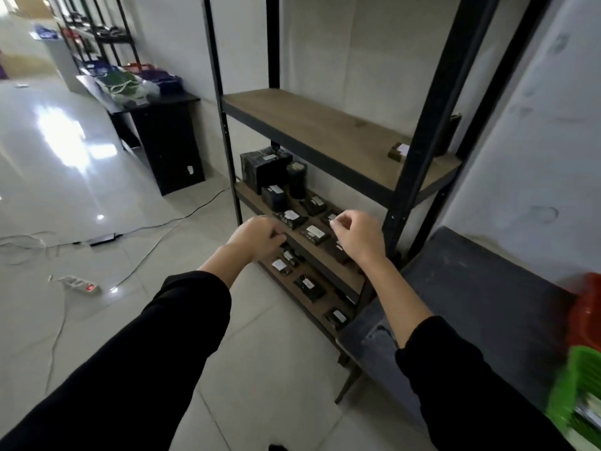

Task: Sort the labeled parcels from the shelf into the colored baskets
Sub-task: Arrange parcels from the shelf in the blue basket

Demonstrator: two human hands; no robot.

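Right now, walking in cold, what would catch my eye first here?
The left hand and right hand reach over black parcels with white labels on the middle shelf. The upper shelf holds one lone parcel near its right end. A red basket and a green basket peek in at the right edge.

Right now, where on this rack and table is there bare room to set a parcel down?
The top board is bare from its left post to one small parcel at the right. The grey table is bare up to the red basket. The middle board is crowded.
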